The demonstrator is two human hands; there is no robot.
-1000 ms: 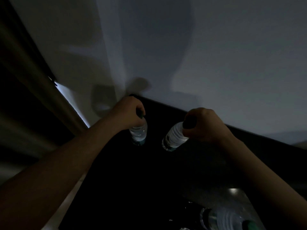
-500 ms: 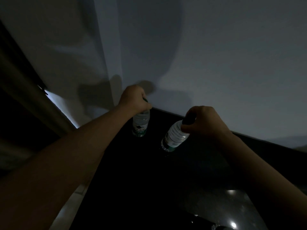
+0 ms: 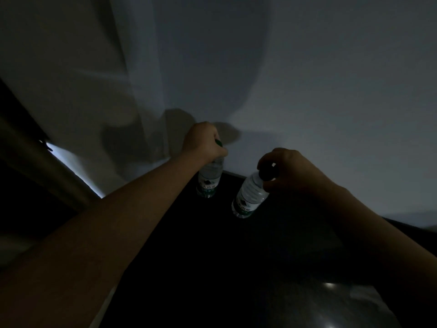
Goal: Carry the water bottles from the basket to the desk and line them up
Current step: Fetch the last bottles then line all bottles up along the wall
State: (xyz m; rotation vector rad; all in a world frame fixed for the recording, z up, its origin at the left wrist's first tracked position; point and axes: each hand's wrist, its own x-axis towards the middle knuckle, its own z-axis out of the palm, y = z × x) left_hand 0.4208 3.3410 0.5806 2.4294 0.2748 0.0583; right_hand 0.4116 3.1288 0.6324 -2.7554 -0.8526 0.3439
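Left bottle nearer wall, in left hand

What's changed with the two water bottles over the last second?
The left hand moved its clear plastic green-capped water bottle farther toward the grey wall, now upright at the back of the black desk. Unchanged: both hands grip bottle tops; the matching bottle in the right hand stays tilted.
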